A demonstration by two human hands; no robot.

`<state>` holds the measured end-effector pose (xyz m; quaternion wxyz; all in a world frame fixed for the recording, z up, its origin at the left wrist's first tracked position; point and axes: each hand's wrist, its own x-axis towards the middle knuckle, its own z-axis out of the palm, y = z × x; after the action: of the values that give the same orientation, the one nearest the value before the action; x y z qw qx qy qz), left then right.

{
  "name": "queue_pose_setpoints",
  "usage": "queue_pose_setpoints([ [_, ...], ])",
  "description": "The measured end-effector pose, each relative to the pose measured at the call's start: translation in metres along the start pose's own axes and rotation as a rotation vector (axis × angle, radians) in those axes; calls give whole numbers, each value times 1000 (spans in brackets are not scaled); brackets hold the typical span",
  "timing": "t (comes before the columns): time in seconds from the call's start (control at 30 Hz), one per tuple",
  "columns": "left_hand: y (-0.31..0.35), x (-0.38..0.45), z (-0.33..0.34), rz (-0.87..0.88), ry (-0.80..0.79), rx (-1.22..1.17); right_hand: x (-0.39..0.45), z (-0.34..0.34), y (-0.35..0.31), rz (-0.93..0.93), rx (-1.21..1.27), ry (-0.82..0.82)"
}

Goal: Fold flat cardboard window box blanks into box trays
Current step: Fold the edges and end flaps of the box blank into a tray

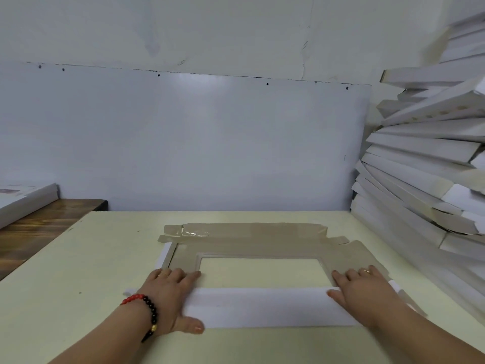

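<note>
Cream table (78, 258), flat hands (168, 292) on folded blank flap (262, 306).

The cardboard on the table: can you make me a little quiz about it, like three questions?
1. True or false: both hands press flat on the blank.
2. Which colour is the near flap that is folded over? A) white B) red C) green
3. Fill in: the finished boxes are stacked on the person's ____ side.

Key:
1. True. The left hand and right hand lie with straight fingers on the flap's ends.
2. A. It shows white, while the rest of the blank shows brown.
3. Right, beside the table.
</note>
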<state>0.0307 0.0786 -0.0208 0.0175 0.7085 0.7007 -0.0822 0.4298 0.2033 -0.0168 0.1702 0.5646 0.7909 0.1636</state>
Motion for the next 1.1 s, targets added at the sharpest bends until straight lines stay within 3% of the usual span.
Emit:
queue_pose_setpoints([
  [0.3, 33, 27, -37, -74, -259, 44, 15, -11, -18, 21, 252, -61],
  [0.4, 33, 24, -37, -87, -255, -2, 13, -25, -21, -56, 330, -48],
  [0.53, 32, 19, -38, -129, -223, -270, 6, -41, -32, -190, 437, 4],
  [0.73, 48, 1, -47, -55, -207, -428, -18, -67, -38, -344, 586, 67],
  [0.93, 72, -15, -29, -19, -91, -215, -41, -61, -65, -374, 323, 239],
  [1.1, 91, -10, 1, 22, 189, -107, -52, -48, -96, -340, 340, 369],
])
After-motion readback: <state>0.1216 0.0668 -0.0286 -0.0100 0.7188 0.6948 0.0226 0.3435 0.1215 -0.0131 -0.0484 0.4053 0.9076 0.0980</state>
